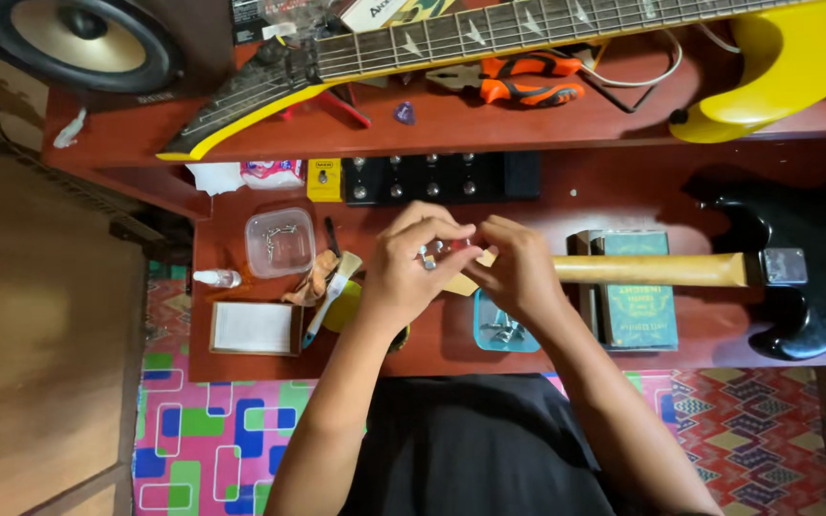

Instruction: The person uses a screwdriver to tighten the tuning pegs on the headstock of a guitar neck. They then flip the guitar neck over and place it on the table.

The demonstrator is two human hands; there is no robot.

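silver tuning peg (429,256) pinched between left hand (403,272) fingers (432,232).

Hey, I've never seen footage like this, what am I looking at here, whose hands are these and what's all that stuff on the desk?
This is one picture from a camera worn on a person's head, looking down at their own two bare hands over a reddish wooden desk. The left hand and right hand meet at the headstock end of a black electric guitar, whose pale neck rests on a green book. The fingers pinch small metal parts; exactly what is too small to tell. Nearby lie a clear plastic tub, a blue tray, a small brush and a black pedal unit. A yellow guitar lies on the shelf above.
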